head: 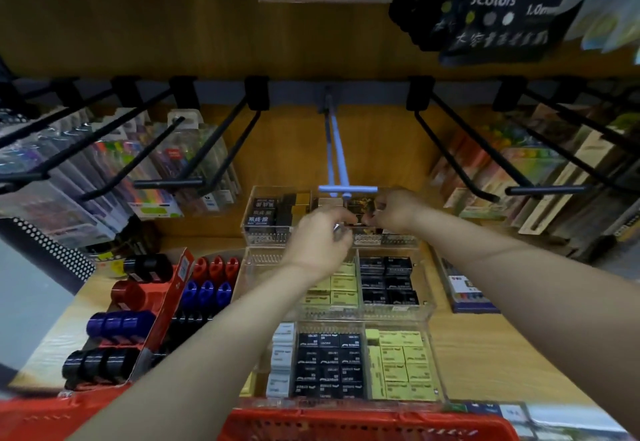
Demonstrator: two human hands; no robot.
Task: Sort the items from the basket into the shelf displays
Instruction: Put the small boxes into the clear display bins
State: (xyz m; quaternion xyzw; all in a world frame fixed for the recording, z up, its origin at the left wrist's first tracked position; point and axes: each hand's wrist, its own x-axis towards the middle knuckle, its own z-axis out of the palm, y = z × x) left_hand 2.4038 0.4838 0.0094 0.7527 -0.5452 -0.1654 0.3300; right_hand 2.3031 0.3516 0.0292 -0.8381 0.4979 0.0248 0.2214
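Stationery shelf: both hands, left hand (320,239) and right hand (393,210), pinch a small item (356,220) over the far clear tray (263,236), probably slotting it in.

A red plastic basket (367,423) sits at the near edge, its slotted rim just in front of the shelf. On the wooden shelf stand three clear acrylic display trays in a row going back: the nearest tray (438,368) holds black and yellow-green small boxes, the middle tray (427,288) the same two colours, and the far tray (247,218) dark boxes with white lettering, its contents partly hidden.
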